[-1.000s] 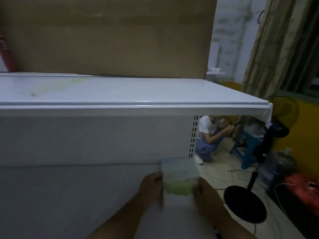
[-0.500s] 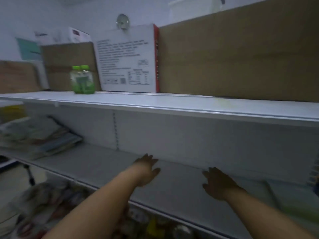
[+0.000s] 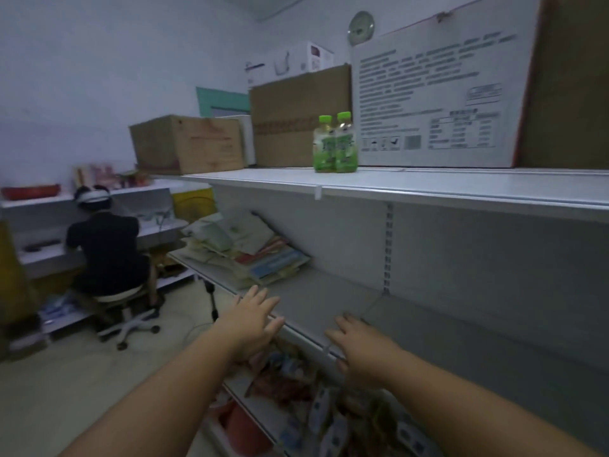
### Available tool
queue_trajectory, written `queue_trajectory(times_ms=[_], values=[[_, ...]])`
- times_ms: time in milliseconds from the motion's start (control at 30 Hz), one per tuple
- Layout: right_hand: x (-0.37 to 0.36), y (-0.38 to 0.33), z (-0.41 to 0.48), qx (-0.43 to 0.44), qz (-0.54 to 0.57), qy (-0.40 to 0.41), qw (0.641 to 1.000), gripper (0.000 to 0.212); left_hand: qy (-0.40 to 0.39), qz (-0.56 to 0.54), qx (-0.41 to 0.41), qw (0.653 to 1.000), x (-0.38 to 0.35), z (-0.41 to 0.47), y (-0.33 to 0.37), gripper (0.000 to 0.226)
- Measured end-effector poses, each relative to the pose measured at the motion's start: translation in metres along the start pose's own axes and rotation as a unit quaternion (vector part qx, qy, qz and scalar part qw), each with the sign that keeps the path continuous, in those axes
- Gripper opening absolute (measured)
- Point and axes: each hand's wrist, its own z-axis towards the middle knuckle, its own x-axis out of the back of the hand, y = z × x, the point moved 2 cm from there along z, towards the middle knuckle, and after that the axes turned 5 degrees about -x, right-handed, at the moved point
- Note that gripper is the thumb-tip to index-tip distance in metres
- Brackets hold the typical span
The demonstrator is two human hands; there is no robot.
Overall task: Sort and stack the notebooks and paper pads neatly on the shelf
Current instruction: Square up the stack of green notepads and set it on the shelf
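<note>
A loose pile of notebooks [image 3: 244, 249] is heaped at the left end of the middle shelf [image 3: 329, 298]. The left hand [image 3: 253, 319] and right hand [image 3: 357, 344] are held spread at its front edge, nothing grasped.

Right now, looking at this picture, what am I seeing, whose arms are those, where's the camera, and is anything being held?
There is no machine here. A person wears one wide-angle camera on the head, so the two bare arms are the wearer's own. The left hand and right hand are both open and hold nothing; they reach toward the middle shelf. Further left on that shelf lies an untidy pile of notebooks and paper pads. On the shelf above stand two green bottles and cardboard boxes.
</note>
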Motion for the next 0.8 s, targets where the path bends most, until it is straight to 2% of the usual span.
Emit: queue_trajectory(times_ms=[233, 367, 500, 600, 800], values=[[-0.003, -0.052, 0.142, 0.094, 0.016, 0.005, 0.995, 0.059, -0.032, 0.024, 0.114, 0.993, 0.007, 0.022, -0.116, 0.061], [0.001, -0.083, 0.213, 0.126, 0.037, 0.016, 0.991, 0.059, 0.012, 0.011, 0.117, 0.993, 0.020, 0.043, -0.173, 0.062], [0.003, -0.115, 0.264, 0.158, -0.019, -0.010, 0.987, 0.062, 0.008, 0.005, 0.126, 0.992, 0.008, 0.061, -0.233, 0.063], [0.006, -0.133, 0.301, 0.142, -0.038, -0.006, 0.989, 0.060, 0.022, -0.003, 0.122, 0.992, 0.000, 0.081, -0.286, 0.064], [0.016, -0.163, 0.364, 0.046, -0.012, -0.009, 0.999, 0.054, 0.031, -0.041, 0.058, 0.997, -0.003, 0.124, -0.376, 0.063]])
